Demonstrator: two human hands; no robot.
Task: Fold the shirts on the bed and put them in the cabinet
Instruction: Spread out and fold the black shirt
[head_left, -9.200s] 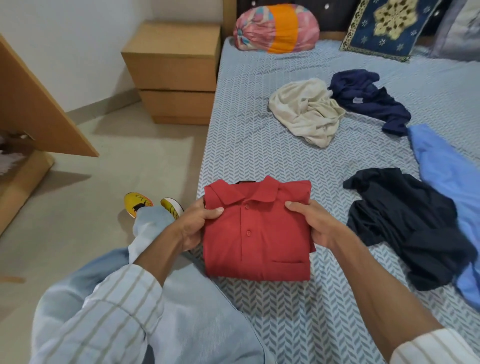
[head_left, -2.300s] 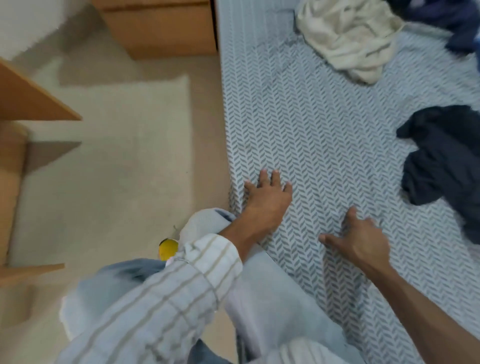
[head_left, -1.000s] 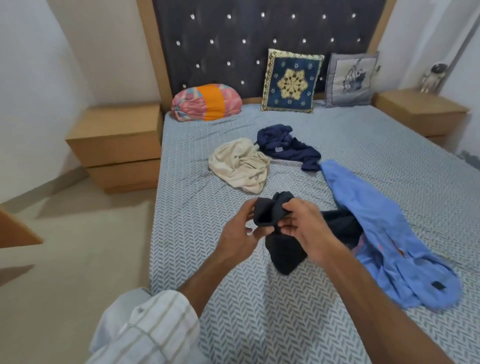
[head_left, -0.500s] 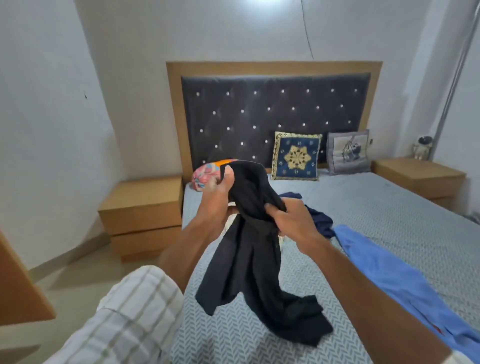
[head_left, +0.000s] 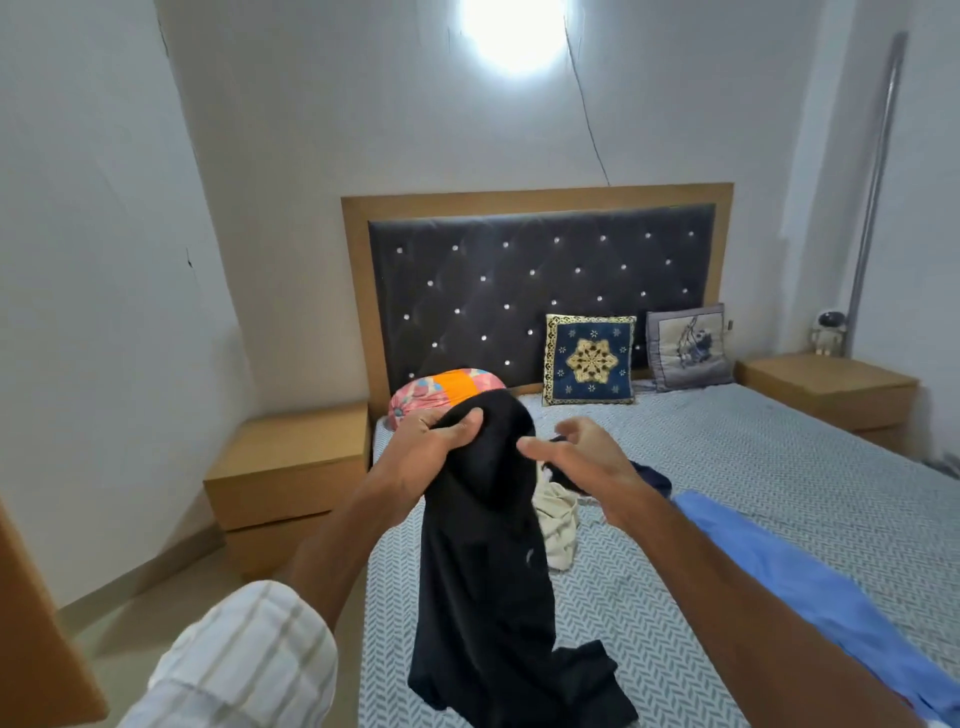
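Nearest the camera, a cream sleeve with tan stripes (head_left: 244, 660) covers the left upper arm, and both bare forearms reach out over the bed with its grey-and-white herringbone sheet (head_left: 779, 467). A black fabric shirt (head_left: 483, 561) hangs from the left hand (head_left: 421, 447) — thumb and curled fingers bunch its top edge — and drapes straight down, its lower end pooling on the sheet near the bed's left edge. The right hand (head_left: 582, 457) is just beside the shirt's top, fingers loosely spread and slightly bent; whether the thumb touches the cloth cannot be told. To the right, a light blue shirt (head_left: 810, 597) lies spread on the sheet under the right forearm. Behind the hanging shirt sit a crumpled cream shirt (head_left: 558, 525) and, partly hidden by the right hand, a dark navy shirt (head_left: 649, 475). Further back lie a pink-and-orange bolster pillow (head_left: 441, 387), a navy cushion with a gold star pattern (head_left: 589, 361) and a grey printed cushion (head_left: 685, 345) — all against the dark tufted headboard with a wooden frame (head_left: 519, 280). Light wooden nightstands flank the bed, left (head_left: 285, 467) and right (head_left: 826, 395).
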